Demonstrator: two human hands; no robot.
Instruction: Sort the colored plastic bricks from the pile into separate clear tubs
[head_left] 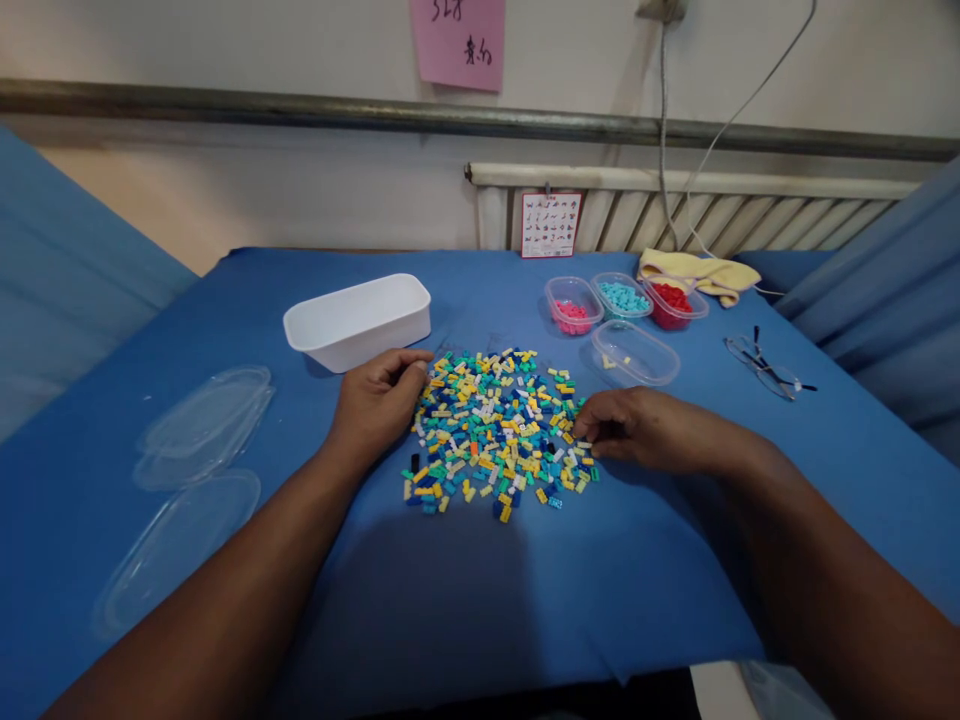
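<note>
A loose heap of small toy building bricks [495, 425] in yellow, green, blue, teal and white lies spread on the blue cloth. My left hand [381, 398] rests at the heap's left edge, index finger stretched out and thumb a little apart, with no brick visible in it. At the right edge, my right hand [637, 428] has its fingers curled down with thumb and fingertips close together; whatever is between them is hidden. Beyond it stands a clear plastic tub [651, 352] holding a few pale yellow bricks.
Behind are tubs of pink bricks [572, 318], light blue bricks [624, 298] and red bricks [672, 297]. A white bin [349, 325] stands at back left, clear lids [184, 540] lie at left. Glasses [765, 367] and a yellow cloth [697, 270] lie right.
</note>
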